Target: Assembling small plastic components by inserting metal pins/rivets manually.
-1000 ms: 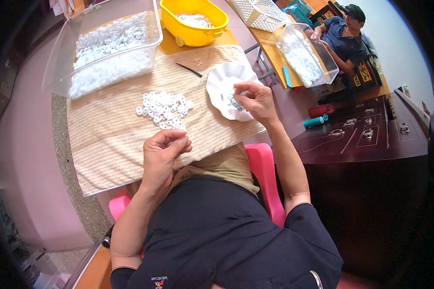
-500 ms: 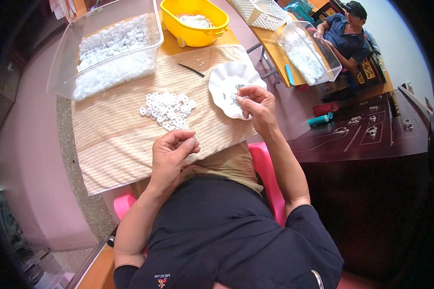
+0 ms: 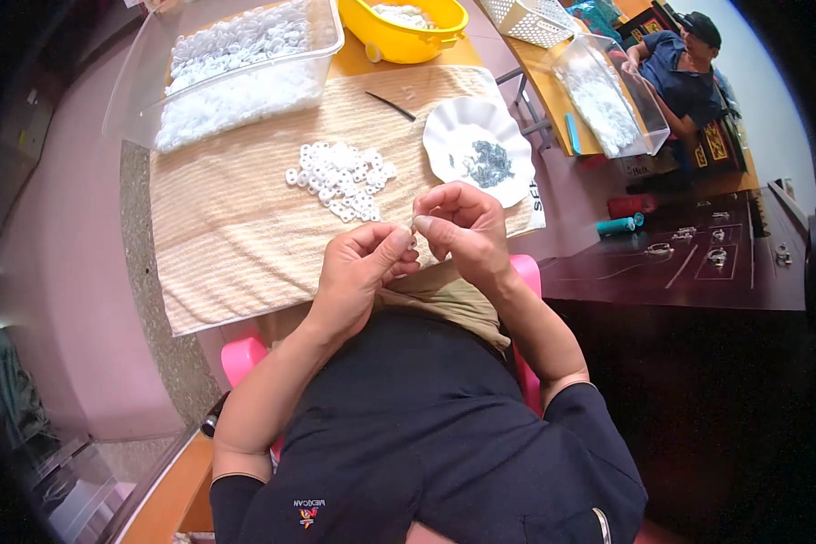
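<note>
Meeting above the front edge of the cloth, two bare hands work close together. The left hand pinches a small white ring between its thumb and fingers. The right hand is just beside it, with its thumb and finger tips close together in a narrow pinch. What the right fingers have in them is too small to tell.

Past the left hand, a pile of white rings lies loose on the striped cloth. To the right of the pile is a white plate with a wavy rim, and small dark grey bits lie in it. A thin black stick lies on the cloth between the plate and a big clear tub. Lots of white pieces fill the tub. A yellow tub with white things in it stands next to it on the wooden worktop. At the top right, another person sits at a table beside a clear box of white pieces.
</note>
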Motion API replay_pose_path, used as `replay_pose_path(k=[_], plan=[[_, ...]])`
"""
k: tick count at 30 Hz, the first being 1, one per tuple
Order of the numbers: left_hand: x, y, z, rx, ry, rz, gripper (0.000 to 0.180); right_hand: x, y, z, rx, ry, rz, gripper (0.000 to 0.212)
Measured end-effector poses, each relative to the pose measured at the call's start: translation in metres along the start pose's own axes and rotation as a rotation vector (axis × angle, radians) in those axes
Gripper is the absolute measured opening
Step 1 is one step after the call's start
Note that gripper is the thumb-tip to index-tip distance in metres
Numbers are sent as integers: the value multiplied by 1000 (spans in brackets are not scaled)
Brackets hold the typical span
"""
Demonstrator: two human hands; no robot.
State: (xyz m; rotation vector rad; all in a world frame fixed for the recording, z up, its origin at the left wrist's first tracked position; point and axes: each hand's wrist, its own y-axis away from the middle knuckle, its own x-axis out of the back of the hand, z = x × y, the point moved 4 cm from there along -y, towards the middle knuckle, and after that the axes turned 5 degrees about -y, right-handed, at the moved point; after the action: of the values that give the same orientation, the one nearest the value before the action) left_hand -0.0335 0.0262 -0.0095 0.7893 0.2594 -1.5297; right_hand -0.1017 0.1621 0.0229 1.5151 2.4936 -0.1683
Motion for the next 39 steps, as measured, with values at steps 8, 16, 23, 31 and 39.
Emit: replay_pose_path(k=[8, 16, 23, 31, 39], plan=[[4, 4, 3, 10, 55, -13, 18, -9, 3, 4, 47, -38, -99, 16], [2, 6, 5, -62, -51, 16, 16, -3, 8, 6, 15, 45, -157, 18], [7, 4, 3, -252, -381, 111, 14, -3, 8, 10, -120, 55, -114, 16], [-1, 7, 8, -343, -468, 86, 11, -6, 10, 9, -80, 56, -185, 10], [-2, 6, 3, -296, -431, 120, 13, 0, 11, 10, 26, 195, -191, 11]])
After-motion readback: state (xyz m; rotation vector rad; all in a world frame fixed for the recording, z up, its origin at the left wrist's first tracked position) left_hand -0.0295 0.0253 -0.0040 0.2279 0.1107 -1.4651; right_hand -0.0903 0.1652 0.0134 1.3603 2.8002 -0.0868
